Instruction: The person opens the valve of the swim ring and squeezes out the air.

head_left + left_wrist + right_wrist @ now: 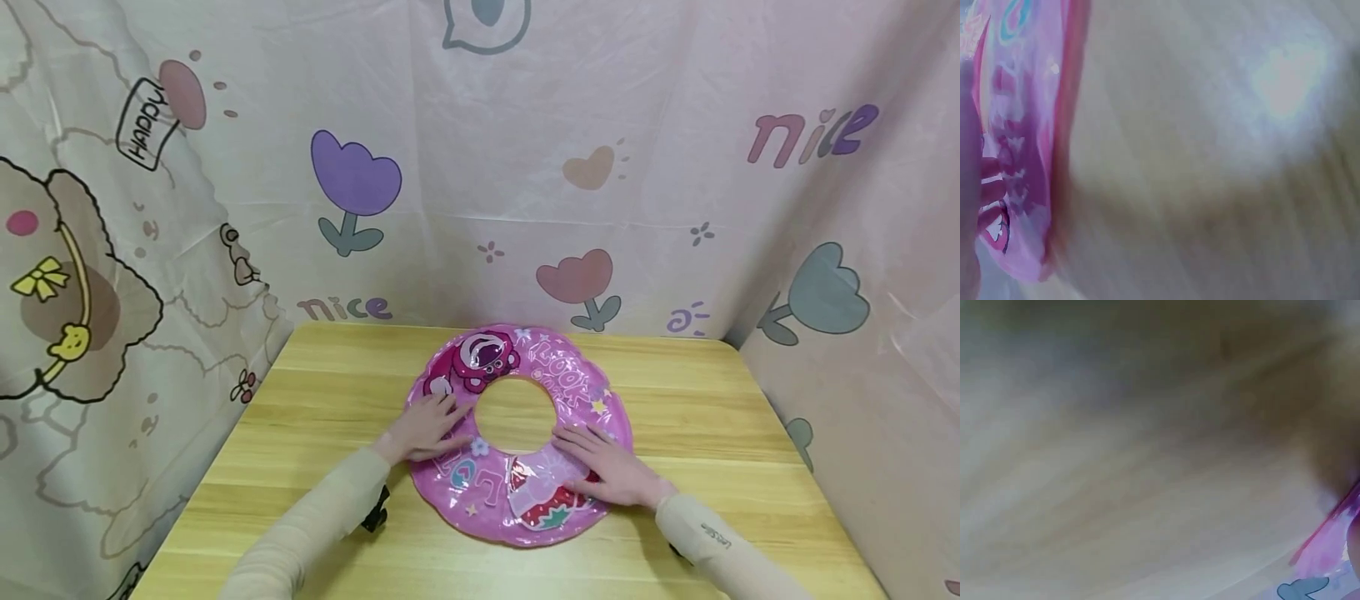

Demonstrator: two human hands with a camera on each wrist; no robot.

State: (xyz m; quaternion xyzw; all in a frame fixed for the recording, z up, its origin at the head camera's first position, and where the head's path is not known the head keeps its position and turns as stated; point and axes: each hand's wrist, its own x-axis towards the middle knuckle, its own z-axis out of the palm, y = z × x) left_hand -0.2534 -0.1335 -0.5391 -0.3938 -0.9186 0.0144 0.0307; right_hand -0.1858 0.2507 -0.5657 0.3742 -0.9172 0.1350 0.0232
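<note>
A pink inflatable swim ring [487, 508] lies flat on the wooden table, printed with a bear, a strawberry, stars and letters. My left hand [429, 427] rests on the ring's left side with fingers spread toward the hole. On the right side, my right hand [609, 467] lies over the strawberry print, its fingers extended to the inner edge. In the left wrist view the ring [1029, 137] runs down the left border, the fingers [992, 190] on its surface. Only a sliver of the ring [1322, 550] shows at the lower right of the right wrist view.
The light wooden table [322, 392] extends around the ring on all sides. Behind it and at both sides hang printed cloths [465, 192] with tulips, hearts and words. A dark strap piece [377, 510] shows under the left forearm.
</note>
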